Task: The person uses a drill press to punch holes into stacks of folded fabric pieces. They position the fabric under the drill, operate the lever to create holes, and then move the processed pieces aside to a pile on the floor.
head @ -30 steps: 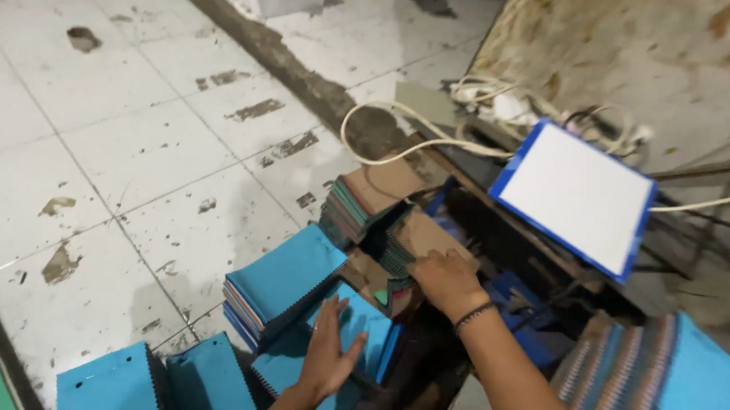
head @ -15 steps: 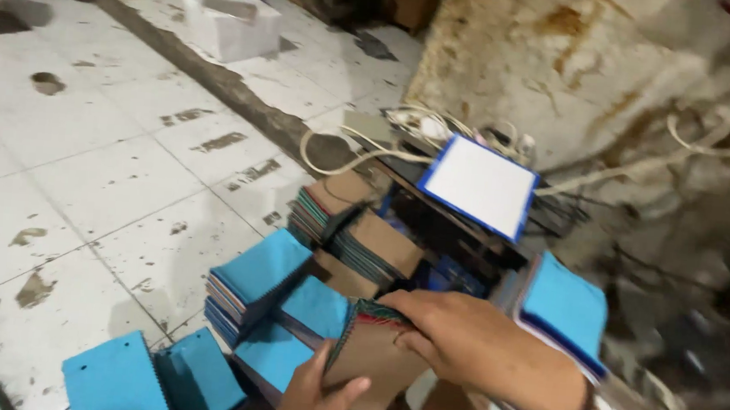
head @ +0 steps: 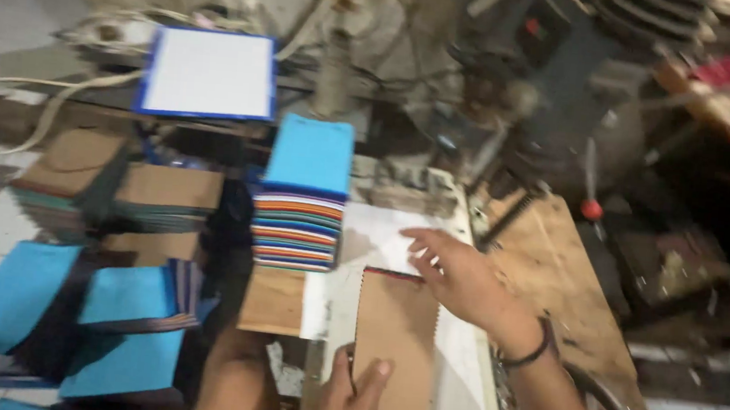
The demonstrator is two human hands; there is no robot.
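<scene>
A brown cardboard sheet (head: 394, 355) lies flat on a pale work table (head: 463, 386), near the bottom middle of the view. The left hand (head: 348, 399) grips its near left edge, with the thumb on top and the other fingers hidden underneath. The right hand (head: 463, 278) rests on the far right corner of the sheet, its fingers spread wide and flat, holding nothing. A dark band (head: 528, 355) sits on the right wrist. Just to the left, a tall stack of notebooks (head: 298, 226) with striped edges and a blue cover on top stands on the table. Farther left, more blue notebooks (head: 127, 299) and brown stacks (head: 166, 189) lie low on the floor. A white board with a blue rim (head: 209, 73) lies far back on the left. A dark machine (head: 557, 81) stands far back on the right, and it looks blurry.
</scene>
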